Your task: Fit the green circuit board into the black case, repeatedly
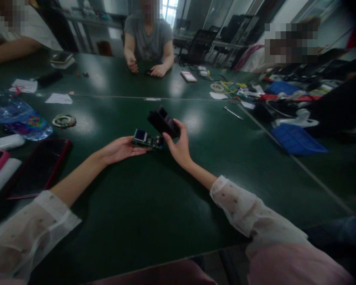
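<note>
Above the green table (127,221), my left hand (118,150) holds a small circuit board (150,141) with a square screen on its left part. The fingers lie beneath the board and along its left end. My right hand (179,146) grips a black plastic case (163,122), thumb on the near side and fingers around the right end. The case is tilted, and a rectangular opening shows on its upper face. It sits just behind and above the board's right end; whether the two touch I cannot tell.
On the left lie a water bottle (20,114), a dark phone (41,168), a white case (8,141) and a tape-like ring (64,120). To the right are a wrench (233,113), blue trays (296,138) and tangled cables (228,88). A person (148,43) sits opposite.
</note>
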Available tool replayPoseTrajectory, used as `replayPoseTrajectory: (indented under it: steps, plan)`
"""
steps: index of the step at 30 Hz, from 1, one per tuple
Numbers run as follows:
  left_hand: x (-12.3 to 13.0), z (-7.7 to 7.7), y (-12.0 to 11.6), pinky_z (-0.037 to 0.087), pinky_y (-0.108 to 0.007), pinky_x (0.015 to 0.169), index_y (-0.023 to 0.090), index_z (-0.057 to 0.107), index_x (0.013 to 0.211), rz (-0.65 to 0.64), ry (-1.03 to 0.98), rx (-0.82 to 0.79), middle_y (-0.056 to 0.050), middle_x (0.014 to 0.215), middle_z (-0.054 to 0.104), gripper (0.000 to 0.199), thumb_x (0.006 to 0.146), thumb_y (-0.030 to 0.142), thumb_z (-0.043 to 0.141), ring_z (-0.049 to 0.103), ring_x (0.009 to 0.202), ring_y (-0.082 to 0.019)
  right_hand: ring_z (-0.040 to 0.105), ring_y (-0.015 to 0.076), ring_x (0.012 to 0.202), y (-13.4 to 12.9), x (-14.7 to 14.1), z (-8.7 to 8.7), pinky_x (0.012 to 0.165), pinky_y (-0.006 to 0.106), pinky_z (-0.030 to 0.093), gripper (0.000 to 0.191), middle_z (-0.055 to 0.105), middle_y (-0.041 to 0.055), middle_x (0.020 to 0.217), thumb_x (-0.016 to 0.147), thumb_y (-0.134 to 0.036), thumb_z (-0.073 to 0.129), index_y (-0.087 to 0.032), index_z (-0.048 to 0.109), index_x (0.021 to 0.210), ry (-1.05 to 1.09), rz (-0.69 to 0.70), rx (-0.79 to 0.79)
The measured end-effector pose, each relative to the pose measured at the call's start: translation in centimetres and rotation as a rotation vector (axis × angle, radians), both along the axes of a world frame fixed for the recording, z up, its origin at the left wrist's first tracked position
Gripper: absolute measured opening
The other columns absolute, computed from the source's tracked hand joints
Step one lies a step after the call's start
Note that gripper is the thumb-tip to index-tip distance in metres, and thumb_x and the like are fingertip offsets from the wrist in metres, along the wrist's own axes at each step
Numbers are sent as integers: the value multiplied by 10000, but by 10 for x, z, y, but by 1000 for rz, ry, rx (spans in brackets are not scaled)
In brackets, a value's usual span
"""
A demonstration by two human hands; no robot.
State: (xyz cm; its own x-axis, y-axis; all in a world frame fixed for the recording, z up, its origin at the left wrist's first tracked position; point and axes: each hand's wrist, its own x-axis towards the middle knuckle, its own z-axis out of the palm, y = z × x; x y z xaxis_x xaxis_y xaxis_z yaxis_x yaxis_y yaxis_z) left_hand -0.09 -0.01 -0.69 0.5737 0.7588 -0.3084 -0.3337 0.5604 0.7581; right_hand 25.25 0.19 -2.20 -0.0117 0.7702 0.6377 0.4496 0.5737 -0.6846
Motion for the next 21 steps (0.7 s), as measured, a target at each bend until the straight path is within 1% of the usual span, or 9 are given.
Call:
replayPoseTrajectory:
  steps: [6,11,17,21]
  plan:
    - [-1,0,0,369,-484,1187,84,466,1462,-16,2,3,-205,1263,711,451,1032,207,410,692,1185,-296,530,296,1288,13,8,-11,1124,538,438,527,538,119,1362,929,-485,618,-277,434,1377,2,-73,-49]
    - [-2,1,0,373,-480,1185,77,433,1488,-12,-4,-6,-212,1266,707,475,1039,228,402,691,1184,-298,545,286,1257,21,11,-21,1121,526,450,495,542,125,1333,900,-331,637,-254,435,1346,-24,-90,-102]
    - [-3,0,1,383,-476,1177,56,384,1521,-20,-25,-18,-222,1273,701,505,1047,231,382,684,1196,-300,546,298,1254,23,9,-26,1133,528,443,537,543,146,1314,828,-148,645,-214,452,1324,-84,-111,-186]
    - [-2,0,1,393,-466,1173,43,388,1522,-17,-21,-17,-231,1279,696,514,1046,236,388,688,1187,-298,501,325,1319,20,7,-24,1148,560,419,626,501,159,1378,811,-128,657,-212,415,1382,-128,-133,-217]
